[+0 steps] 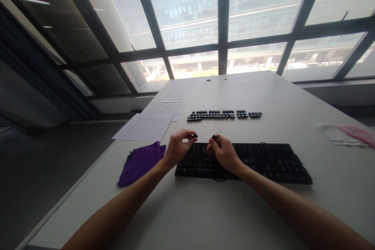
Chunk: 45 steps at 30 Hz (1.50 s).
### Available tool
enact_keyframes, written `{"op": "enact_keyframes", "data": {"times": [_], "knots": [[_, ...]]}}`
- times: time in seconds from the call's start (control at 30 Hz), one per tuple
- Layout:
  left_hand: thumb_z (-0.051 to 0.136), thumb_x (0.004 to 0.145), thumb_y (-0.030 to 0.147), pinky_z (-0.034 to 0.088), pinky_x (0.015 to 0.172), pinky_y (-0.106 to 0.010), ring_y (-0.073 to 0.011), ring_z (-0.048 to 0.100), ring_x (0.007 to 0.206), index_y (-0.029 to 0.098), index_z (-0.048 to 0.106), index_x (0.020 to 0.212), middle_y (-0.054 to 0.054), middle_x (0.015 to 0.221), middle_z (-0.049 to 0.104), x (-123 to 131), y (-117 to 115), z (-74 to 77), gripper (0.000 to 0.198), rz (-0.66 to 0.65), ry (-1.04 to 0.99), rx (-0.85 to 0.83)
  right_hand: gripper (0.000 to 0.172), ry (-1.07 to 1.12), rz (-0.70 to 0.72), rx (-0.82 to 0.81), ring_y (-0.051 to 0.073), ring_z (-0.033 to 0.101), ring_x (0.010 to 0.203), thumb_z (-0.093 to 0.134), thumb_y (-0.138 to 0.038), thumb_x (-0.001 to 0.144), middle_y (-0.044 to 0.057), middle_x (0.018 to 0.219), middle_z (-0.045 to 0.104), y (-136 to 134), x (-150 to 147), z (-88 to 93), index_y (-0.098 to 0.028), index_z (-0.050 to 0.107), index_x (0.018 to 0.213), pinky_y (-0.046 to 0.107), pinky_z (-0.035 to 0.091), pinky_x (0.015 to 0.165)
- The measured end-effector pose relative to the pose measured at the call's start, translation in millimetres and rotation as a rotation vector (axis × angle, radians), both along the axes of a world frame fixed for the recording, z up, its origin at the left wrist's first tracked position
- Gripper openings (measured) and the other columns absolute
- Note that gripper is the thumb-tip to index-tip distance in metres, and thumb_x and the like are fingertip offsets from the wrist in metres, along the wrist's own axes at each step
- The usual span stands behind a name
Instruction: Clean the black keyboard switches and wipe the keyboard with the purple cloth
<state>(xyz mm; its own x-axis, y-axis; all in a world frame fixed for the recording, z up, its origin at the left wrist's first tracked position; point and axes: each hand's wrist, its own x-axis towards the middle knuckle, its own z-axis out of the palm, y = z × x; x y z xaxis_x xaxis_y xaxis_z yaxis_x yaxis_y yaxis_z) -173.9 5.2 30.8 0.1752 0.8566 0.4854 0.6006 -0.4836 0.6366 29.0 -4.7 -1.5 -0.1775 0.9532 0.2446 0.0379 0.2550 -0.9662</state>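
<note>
Pinched between the thumb and finger of my left hand (pixel 179 146) is a small black keycap (pixel 195 136). My right hand (pixel 223 151) is closed around a keycap puller (pixel 215 137), whose thin wire prongs point up and away from me. Both hands are above the black keyboard (pixel 272 164), which lies across the table; they cover part of its left half. Beyond the hands, several loose black keycaps (pixel 211 115) stand in rows on the white tabletop.
A folded purple cloth (pixel 142 164) lies left of the keyboard. Handwritten paper sheets (pixel 146 127) line the table's left side. At the right edge is a pink and white cloth (pixel 348 134). Large windows (pixel 193 11) rise behind the white table (pixel 243 90).
</note>
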Motion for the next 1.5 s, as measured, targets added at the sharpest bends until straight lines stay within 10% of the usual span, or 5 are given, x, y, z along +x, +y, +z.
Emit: {"op": "enact_keyframes", "data": {"times": [0.33,0.57,1.1,1.5], "knots": [[0.073,0.078,0.020,0.055,0.074,-0.029,-0.0168,0.068,0.070,0.020,0.077,0.086,-0.002,0.077,0.075,11,101,-26.6,0.009,0.020,0.254,-0.079,0.025,-0.007,0.011,0.008,0.015,0.063,0.056,0.053,-0.036,0.095,0.003,0.068,0.069,0,-1,-1.6,-0.019,0.056,0.078,0.026,0.048,0.056],[0.074,0.080,0.024,0.046,0.096,-0.038,-0.0231,0.058,0.102,0.023,0.078,0.081,-0.004,0.103,0.069,21,132,-30.5,0.004,-0.004,0.383,0.033,0.024,-0.014,0.020,-0.004,0.015,0.064,0.057,0.053,-0.034,0.095,0.003,0.069,0.069,1,-1,-0.5,-0.019,0.056,0.077,0.026,0.048,0.058],[0.077,0.078,0.023,0.049,0.092,-0.038,-0.0262,0.050,0.104,0.023,0.077,0.083,-0.006,0.105,0.062,26,151,-30.8,0.006,0.133,0.484,0.096,0.024,0.000,0.032,-0.015,0.015,0.062,0.056,0.053,-0.033,0.095,0.003,0.068,0.068,1,-1,0.8,-0.019,0.056,0.076,0.026,0.048,0.058],[0.073,0.079,0.016,0.047,0.096,-0.038,-0.0238,0.058,0.100,0.021,0.074,0.094,-0.005,0.098,0.068,23,120,-10.2,0.015,0.099,0.384,0.081,0.020,0.104,-0.016,0.007,0.016,0.061,0.058,0.055,-0.034,0.093,0.003,0.069,0.067,4,0,-3.3,-0.019,0.057,0.079,0.027,0.046,0.056]]}}
